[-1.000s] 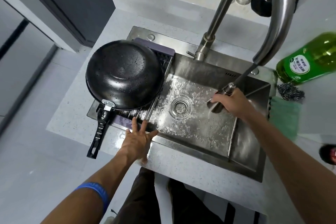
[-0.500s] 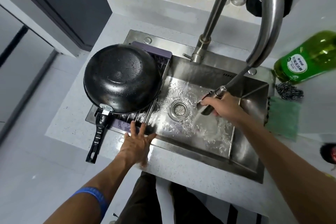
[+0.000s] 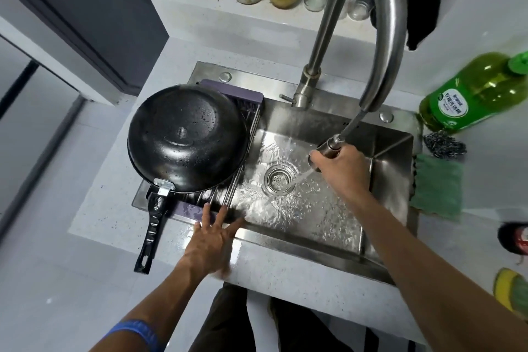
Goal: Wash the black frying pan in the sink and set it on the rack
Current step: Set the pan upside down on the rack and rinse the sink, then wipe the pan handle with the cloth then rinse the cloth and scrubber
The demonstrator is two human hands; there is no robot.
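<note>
The wet black frying pan (image 3: 187, 137) is lying upside down on the purple rack (image 3: 251, 100) (likely heavy, slippery; best gripped by its 1 handle (image 3: 151, 226)), while the right hand (image 3: 340, 168) is gripping the spraying faucet head (image 3: 325, 148) and the left hand (image 3: 211, 240) is resting flat, fingers spread, on the sink's edge (image 3: 285, 240).

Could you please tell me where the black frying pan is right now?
In the head view, the black frying pan lies upside down on the purple-framed drying rack over the steel sink's left side, handle pointing toward the person.

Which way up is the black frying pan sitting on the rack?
Upside down. The black frying pan shows its domed, wet underside, rim down on the rack, handle pointing toward the person.
</note>
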